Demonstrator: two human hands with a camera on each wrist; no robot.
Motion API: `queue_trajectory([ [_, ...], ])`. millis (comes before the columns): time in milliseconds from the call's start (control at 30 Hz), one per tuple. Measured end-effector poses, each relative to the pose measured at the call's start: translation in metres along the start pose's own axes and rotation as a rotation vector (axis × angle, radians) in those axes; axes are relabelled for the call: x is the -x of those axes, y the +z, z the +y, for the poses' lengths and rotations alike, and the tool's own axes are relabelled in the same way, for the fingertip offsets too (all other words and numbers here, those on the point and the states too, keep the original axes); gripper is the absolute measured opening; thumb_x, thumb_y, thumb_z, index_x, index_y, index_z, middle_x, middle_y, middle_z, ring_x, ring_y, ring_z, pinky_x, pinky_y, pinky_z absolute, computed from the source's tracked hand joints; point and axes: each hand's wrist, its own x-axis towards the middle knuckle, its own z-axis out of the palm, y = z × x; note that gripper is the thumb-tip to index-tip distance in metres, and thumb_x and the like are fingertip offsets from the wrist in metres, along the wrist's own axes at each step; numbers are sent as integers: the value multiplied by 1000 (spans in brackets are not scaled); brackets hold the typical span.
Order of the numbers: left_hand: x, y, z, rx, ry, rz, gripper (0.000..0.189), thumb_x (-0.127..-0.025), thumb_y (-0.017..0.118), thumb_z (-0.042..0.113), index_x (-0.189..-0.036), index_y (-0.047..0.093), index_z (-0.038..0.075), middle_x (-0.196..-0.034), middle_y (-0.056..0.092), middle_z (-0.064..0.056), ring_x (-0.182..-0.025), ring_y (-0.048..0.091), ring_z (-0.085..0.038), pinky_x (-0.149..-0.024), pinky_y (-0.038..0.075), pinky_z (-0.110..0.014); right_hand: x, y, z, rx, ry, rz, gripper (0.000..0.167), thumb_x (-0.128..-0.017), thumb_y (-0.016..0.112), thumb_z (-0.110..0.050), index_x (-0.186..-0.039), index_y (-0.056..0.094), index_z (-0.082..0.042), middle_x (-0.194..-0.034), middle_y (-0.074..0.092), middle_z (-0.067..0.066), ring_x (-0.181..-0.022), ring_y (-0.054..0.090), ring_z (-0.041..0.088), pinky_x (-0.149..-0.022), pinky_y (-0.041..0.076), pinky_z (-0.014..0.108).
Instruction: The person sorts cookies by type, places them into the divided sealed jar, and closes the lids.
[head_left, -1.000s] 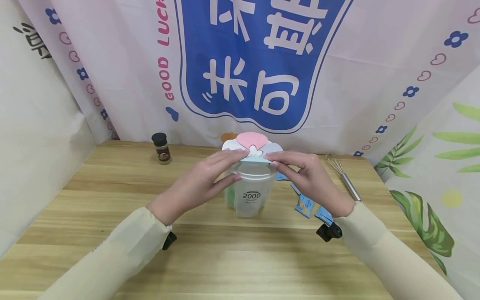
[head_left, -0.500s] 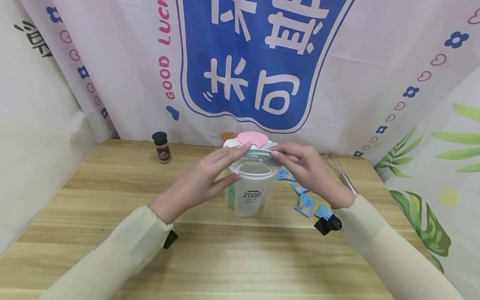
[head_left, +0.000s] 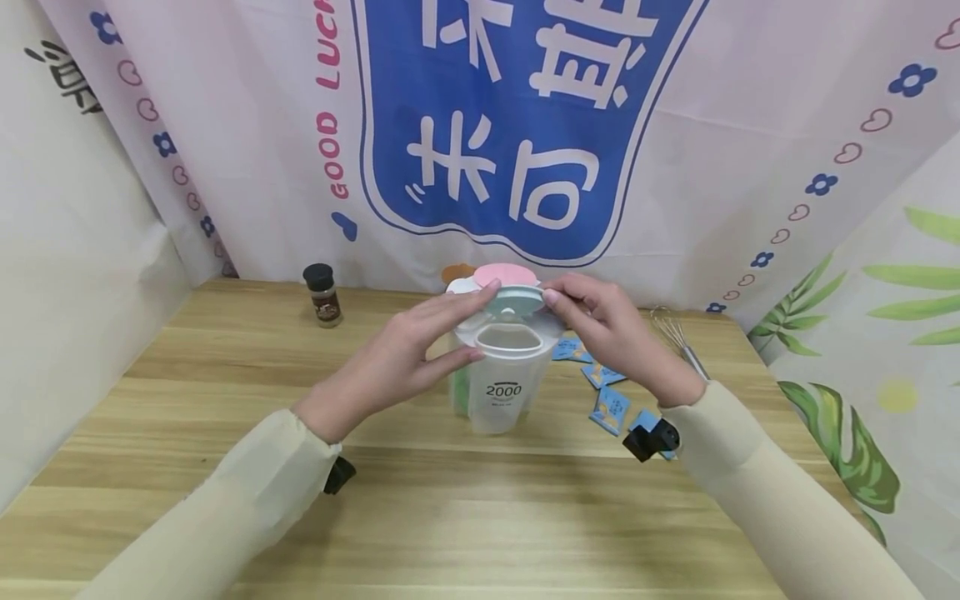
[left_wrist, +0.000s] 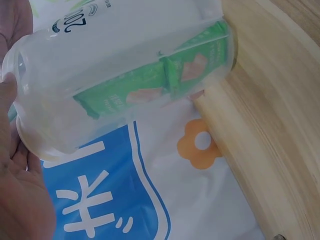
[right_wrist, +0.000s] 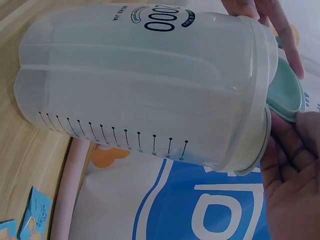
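A translucent storage canister (head_left: 501, 398) marked 2000 stands upright on the table, its top split into flaps of different colours. My right hand (head_left: 600, 315) pinches the edge of the mint-green flap (head_left: 517, 298) between thumb and fingers. That flap is tilted up, and the front opening (head_left: 510, 337) below it is uncovered. My left hand (head_left: 405, 346) rests on the left of the top, fingers fairly straight and thumb at the front rim. Its index fingertip meets the raised flap. Through the side wall, green packets (left_wrist: 125, 90) show in the left wrist view. The pink flap (head_left: 504, 274) lies behind.
Several blue packets (head_left: 611, 408) lie on the wooden table (head_left: 480, 517), right of the canister. Farther right is a wire whisk (head_left: 678, 337). A black-capped spice jar (head_left: 323, 296) stands back left. A printed curtain (head_left: 262, 167) hangs behind the table.
The mint-green flap has swung up and back from the front opening, with my right hand rising at its edge. My left hand has barely moved.
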Motion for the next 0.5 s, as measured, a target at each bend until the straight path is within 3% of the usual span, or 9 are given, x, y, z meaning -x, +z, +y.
queue_trajectory([
  [267,1,-2,1,45,-55,-14,75,-97,76,19,-163,39,21,-162,51,-5,-148,52,-27,-120,48,-46,-1,1,-1,-25,18,-19,23,-110,53,-12,-114,72,-1,-108,72,12,-93,69,18,-82,62,22],
  [500,-1,-2,0,79,-33,3,76,-95,78,15,-161,42,17,-161,53,-7,-146,54,-28,-120,49,-46,1,2,0,-18,29,25,23,-109,54,-12,-115,74,0,-112,73,13,-96,70,18,-83,63,20],
])
